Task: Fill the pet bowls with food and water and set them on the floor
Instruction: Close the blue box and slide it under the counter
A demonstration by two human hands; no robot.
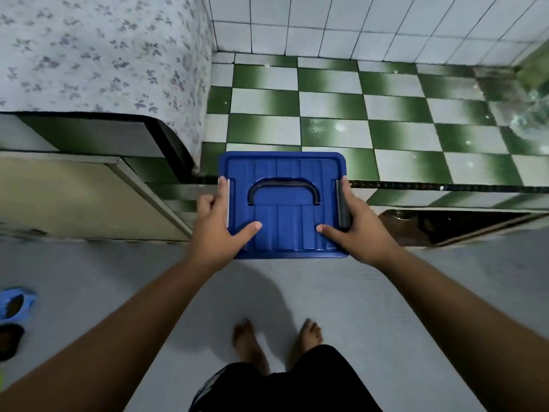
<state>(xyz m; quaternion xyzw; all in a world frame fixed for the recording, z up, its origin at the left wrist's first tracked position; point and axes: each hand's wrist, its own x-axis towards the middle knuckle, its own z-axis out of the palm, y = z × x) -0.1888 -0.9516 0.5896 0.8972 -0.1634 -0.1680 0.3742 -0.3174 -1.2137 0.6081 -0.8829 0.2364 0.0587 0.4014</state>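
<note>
A blue plastic storage box [283,173] with a ribbed lid and a dark folded-down handle [283,190] is held in front of me at waist height. My left hand [219,230] grips its left side at the grey latch, thumb on the lid. My right hand [359,230] grips the right side over the other grey latch [341,203], thumb on the lid too. The lid covers the box, so its contents are hidden. No pet bowls are in view.
A green and white checkered tile floor [386,114] lies ahead beyond a dark threshold strip [445,185], with white tiled walls behind. A beige door [74,197] stands open at left. Blue slippers [15,304] lie on the grey floor at far left. My bare feet [276,337] are below.
</note>
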